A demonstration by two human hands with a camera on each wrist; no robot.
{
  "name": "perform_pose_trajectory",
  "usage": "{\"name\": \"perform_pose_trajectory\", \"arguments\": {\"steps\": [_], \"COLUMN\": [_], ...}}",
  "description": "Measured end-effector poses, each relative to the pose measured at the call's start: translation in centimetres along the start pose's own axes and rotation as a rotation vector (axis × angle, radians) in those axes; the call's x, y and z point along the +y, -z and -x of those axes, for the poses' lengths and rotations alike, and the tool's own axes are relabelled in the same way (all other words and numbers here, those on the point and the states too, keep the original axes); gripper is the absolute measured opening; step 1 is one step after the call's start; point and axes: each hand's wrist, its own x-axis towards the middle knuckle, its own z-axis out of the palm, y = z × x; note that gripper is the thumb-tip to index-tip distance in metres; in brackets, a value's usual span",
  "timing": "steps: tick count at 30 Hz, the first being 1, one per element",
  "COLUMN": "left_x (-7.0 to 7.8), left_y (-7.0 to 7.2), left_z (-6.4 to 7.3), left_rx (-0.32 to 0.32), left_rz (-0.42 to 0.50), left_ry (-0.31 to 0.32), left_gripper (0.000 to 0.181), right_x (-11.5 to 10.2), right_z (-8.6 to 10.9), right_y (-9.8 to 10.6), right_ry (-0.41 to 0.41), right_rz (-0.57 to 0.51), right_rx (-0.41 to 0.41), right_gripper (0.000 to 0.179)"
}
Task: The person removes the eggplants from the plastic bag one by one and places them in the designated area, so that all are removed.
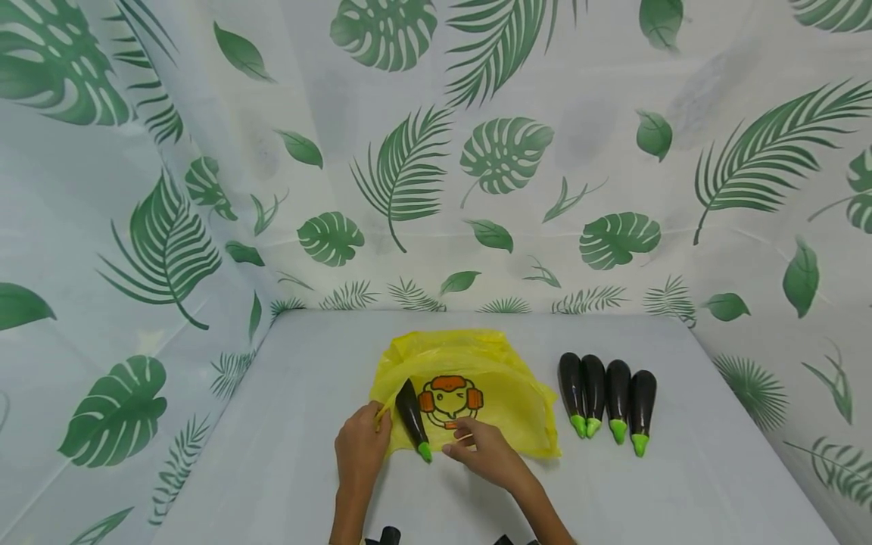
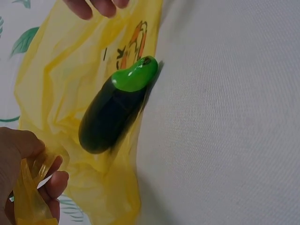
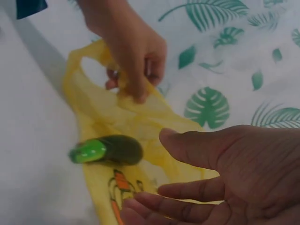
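Observation:
A yellow plastic bag [image 1: 518,412] with a printed cartoon face lies spread on the table. My left hand [image 1: 363,446] pinches a handle of the bag at its left side; the left wrist view shows the handle's loop between thumb and fingers. One dark eggplant [image 1: 411,412] with a green cap lies on the bag's plastic, its cap reaching past the near edge. To the right of that eggplant, my right hand [image 1: 487,454] hovers over the printed face. Its fingers [image 3: 187,192] are loosely extended and hold nothing, apart from the eggplant.
Several more dark eggplants [image 1: 606,393] with green caps lie side by side to the right of the bag. A white table surface [image 1: 293,363] spreads around them. Leaf-printed sheets [image 1: 422,182] hang behind and at both sides.

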Motion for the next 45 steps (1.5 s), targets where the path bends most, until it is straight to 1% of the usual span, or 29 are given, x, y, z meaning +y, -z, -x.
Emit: {"name": "perform_pose_trajectory", "arguments": {"steps": [5,8,11,14,17,22,26,31,36,43,45], "left_x": [-0.1,-0.1,0.0,0.0,0.0,-0.1,0.0,0.0,-0.2,-0.5,-0.5], "left_y": [-0.1,0.0,0.1,0.1,0.1,0.0,0.1,0.0,-0.1,-0.3,-0.3], "left_z": [0.0,0.0,0.0,0.1,0.1,0.0,-0.1,-0.1,-0.1,0.1,0.1], "left_rx": [-0.008,-0.022,-0.031,-0.029,-0.026,-0.023,-0.024,-0.015,-0.007,0.006,0.008], "left_rz": [0.000,0.006,0.005,0.003,0.004,0.009,0.011,0.009,0.010,0.011,0.013], "left_ry": [0.011,0.020,0.025,0.029,0.028,0.024,0.025,0.022,0.021,0.017,0.015], "left_gripper": [0.010,0.011,0.010,0.010,0.010,0.009,0.010,0.009,0.010,0.008,0.009], "right_x": [0.6,0.9,1.1,1.3,1.5,2.2,2.5,2.4,2.4,2.5,2.5], "right_z": [-1.2,-1.9,-2.4,-2.7,-3.0,-3.7,-4.5,-5.0,-5.5,-6.2,-6.3], "right_y": [-1.7,-2.6,-3.2,-3.6,-3.8,-4.3,-4.9,-5.5,-6.1,-6.5,-6.6], "right_ry": [-0.005,0.007,0.017,0.023,0.027,0.029,0.035,0.056,0.067,0.063,0.063], "right_rz": [-0.021,-0.003,0.016,0.022,0.008,-0.033,-0.034,-0.030,-0.035,-0.027,-0.016], "right_rx": [0.059,0.109,0.155,0.180,0.187,0.202,0.226,0.250,0.247,0.228,0.230], "right_gripper": [0.051,0.045,0.042,0.041,0.042,0.050,0.052,0.048,0.034,0.032,0.029]}}
